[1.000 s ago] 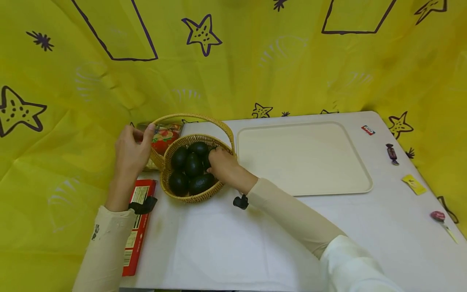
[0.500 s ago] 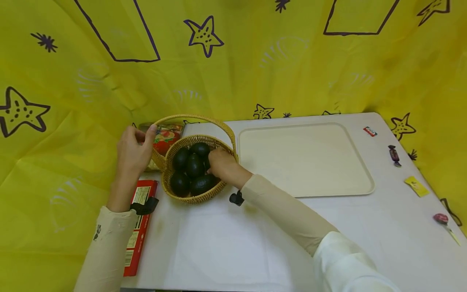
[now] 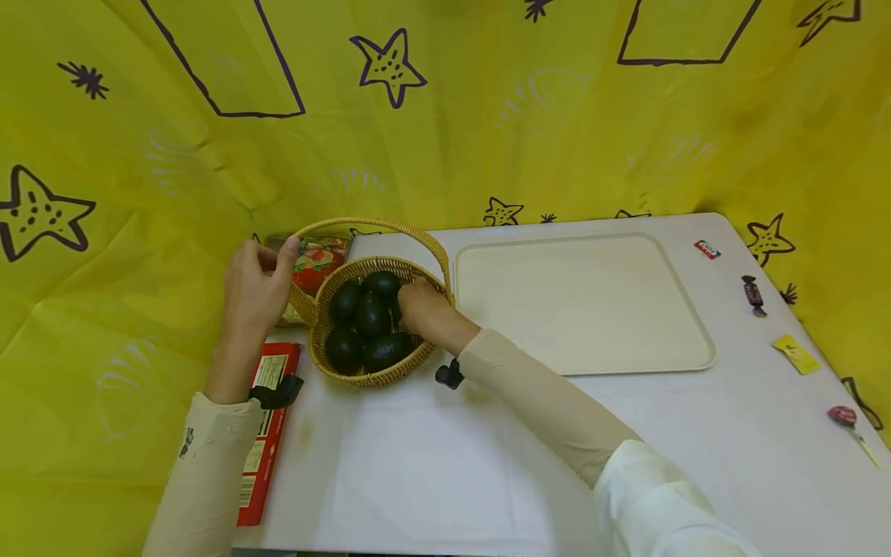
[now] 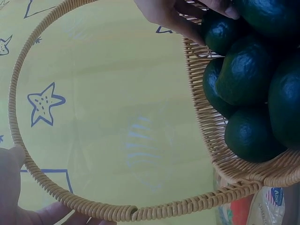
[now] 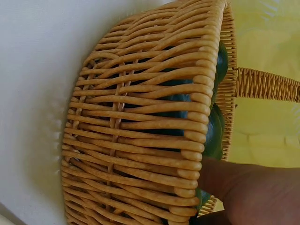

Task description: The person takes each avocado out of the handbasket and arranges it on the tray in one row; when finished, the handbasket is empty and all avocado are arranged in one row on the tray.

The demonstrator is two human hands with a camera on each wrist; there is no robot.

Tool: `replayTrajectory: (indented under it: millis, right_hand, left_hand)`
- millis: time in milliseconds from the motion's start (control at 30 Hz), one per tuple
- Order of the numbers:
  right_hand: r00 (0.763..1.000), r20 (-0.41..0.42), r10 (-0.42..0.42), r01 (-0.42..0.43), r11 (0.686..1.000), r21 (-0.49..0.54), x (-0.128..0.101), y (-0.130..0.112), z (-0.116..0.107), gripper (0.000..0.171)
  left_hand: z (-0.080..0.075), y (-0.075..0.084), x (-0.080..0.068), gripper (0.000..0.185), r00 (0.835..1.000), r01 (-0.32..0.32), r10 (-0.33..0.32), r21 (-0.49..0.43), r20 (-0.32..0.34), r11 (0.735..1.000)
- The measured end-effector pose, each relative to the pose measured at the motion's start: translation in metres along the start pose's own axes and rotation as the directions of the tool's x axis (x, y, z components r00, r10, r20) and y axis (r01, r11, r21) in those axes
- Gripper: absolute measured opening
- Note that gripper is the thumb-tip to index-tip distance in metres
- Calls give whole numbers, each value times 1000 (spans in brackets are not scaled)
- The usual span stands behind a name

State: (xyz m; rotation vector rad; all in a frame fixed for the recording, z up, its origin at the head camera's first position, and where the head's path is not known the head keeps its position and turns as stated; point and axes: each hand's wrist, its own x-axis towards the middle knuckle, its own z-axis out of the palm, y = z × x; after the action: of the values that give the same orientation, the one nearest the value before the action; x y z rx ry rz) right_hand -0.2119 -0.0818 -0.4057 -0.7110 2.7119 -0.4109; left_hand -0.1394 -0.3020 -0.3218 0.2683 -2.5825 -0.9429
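A woven basket (image 3: 367, 377) with an arched handle (image 3: 379, 224) stands at the table's back left and holds several dark green avocados (image 3: 369, 317). My left hand (image 3: 252, 292) grips the handle at its left end; thumb and a finger show by the handle (image 4: 28, 70) in the left wrist view. My right hand (image 3: 421, 308) reaches into the basket's right side, with its fingers curled round an avocado (image 4: 220, 33). The right wrist view shows the basket wall (image 5: 140, 131) close up, with my right hand (image 5: 253, 192) over the rim.
A cream tray (image 3: 487, 356) lies right of the basket. A red box (image 3: 261, 441) lies at the front left. A colourful snack packet (image 3: 316, 259) sits behind the basket. Small wrapped sweets (image 3: 750, 292) lie along the right edge. Yellow cloth (image 3: 445, 116) surrounds the table.
My right hand and forearm have shifted slightly left, a little further into the basket. The left hand stays on the handle.
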Motion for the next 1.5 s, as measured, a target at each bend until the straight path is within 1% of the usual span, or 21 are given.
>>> replayTrajectory:
  millis: [167, 433, 567, 667, 833, 967, 1133, 1400, 1500]
  right_hand:
    - [1000, 7, 5, -5, 1000, 1, 2, 1, 1, 34]
    - [1000, 18, 24, -24, 1000, -15, 3, 1, 2, 28]
    - [1000, 15, -3, 3, 999, -35, 3, 2, 3, 26]
    - [999, 6, -48, 48, 998, -38, 2, 3, 3, 26]
    - [994, -8, -105, 105, 994, -3, -2, 5, 4, 27]
    - [995, -18, -101, 102, 994, 33, -2, 8, 7, 28]
    - [996, -39, -74, 77, 994, 79, -3, 10, 9, 27]
    - [996, -50, -67, 73, 991, 110, -9, 8, 4, 29]
    - [995, -60, -77, 83, 990, 115, -13, 6, 1, 34]
  left_hand:
    - [0, -1, -1, 67, 1000, -8, 8, -4, -1, 1000]
    - [0, -3, -1, 67, 1000, -9, 9, -9, -2, 1000]
    - [0, -3, -1, 68, 1000, -12, 12, -7, 1, 1000]
    - [0, -3, -1, 68, 1000, -15, 15, -11, 1, 1000]
    - [0, -3, -1, 67, 1000, -21, 21, -18, 0, 1000]
    - [0, -3, 0, 67, 1000, -18, 18, -12, 3, 1000]
    - [0, -2, 0, 67, 1000, -19, 19, -11, 4, 1000]
    - [-1, -2, 0, 66, 1000, -26, 26, -10, 2, 1000]
    - [-1, -2, 1, 67, 1000, -23, 23, -10, 6, 1000]
